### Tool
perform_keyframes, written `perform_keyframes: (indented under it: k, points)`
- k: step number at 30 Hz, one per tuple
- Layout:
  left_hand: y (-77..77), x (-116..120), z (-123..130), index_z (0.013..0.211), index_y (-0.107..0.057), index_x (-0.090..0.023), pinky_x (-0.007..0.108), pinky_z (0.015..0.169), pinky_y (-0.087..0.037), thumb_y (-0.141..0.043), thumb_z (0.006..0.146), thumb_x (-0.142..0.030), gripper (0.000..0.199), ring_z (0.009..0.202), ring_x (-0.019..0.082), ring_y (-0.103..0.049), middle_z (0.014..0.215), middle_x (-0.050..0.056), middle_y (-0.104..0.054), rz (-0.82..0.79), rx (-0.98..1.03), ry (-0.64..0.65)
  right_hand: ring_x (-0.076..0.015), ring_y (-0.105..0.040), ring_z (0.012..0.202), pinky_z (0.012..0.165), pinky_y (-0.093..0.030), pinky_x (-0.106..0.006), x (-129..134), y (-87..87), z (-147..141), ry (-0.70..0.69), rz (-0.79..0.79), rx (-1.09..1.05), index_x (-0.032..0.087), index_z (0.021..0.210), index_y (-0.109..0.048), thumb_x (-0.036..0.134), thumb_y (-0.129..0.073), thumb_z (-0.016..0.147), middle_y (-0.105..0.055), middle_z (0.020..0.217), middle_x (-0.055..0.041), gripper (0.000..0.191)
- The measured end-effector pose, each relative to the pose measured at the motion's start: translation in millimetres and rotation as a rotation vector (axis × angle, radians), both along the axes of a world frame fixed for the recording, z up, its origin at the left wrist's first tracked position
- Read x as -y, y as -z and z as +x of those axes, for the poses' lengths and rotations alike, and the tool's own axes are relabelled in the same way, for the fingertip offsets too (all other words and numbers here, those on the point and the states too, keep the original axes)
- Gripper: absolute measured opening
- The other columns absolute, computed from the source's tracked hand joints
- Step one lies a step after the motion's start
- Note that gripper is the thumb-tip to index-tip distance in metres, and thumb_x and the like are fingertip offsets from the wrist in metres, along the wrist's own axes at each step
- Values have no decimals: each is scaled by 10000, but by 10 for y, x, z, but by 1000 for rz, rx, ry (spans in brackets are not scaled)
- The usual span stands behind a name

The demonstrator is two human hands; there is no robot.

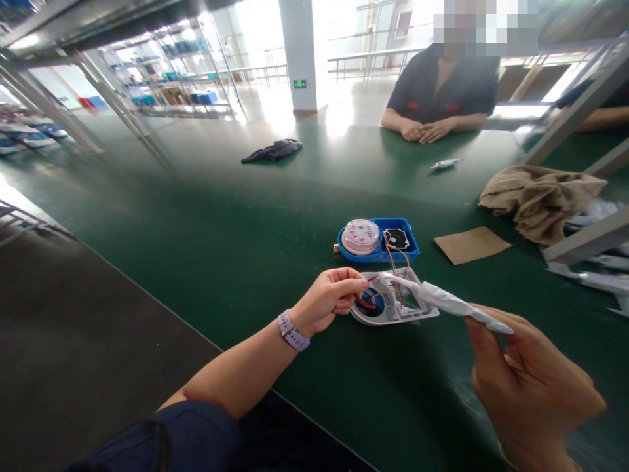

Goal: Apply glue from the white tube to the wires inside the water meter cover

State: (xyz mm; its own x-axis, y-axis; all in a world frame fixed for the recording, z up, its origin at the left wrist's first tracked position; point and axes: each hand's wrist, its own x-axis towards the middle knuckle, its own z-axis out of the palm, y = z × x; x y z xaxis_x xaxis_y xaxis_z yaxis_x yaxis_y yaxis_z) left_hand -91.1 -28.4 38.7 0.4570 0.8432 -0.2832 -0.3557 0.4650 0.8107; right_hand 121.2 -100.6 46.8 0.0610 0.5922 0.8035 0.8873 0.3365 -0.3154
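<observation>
My left hand (330, 298) is closed in a pinch on a thin wire (372, 280) at the left of the white plastic cover (393, 320). Between the thumb and fingers of my right hand (531, 380), a crumpled white squeeze tube (449, 299) is held by its flat tail. Its long nozzle points left over the cover, close to my left fingertips. A blue round part and several coloured wires lie inside the cover. Just behind stands a blue meter housing (417, 252) with a round pale dial (361, 236) and a black square part (396, 239); wires join it to the cover.
A brown paper sheet (472, 245) and a beige cloth (540, 196) lie to the right by a metal post. Farther back on the green table (196, 196) are a dark cloth (273, 151) and another white tube (446, 164). A person (442, 92) sits across.
</observation>
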Motion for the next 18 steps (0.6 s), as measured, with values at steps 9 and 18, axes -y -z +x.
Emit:
perform_keyframes:
  k: [9, 18]
  points:
    - [45, -9, -14, 730, -572, -129, 125, 368, -160, -712, 747, -204, 161, 371, -24, -320, 583, -62, -504, -10, 22, 16, -91, -559, 494, 426, -322, -248, 7, 0, -17, 58, -86, -82, 178, 880, -688, 250, -622, 877, -731, 809, -23, 98]
    - [66, -14, -7, 728, -569, -127, 120, 364, -156, -718, 743, -209, 171, 368, -24, -319, 583, -55, -509, -12, 24, 23, -55, -420, 404, 399, -285, -241, -8, 71, 38, 69, -113, -91, 177, 905, -690, 236, -637, 862, -722, 797, -14, 90]
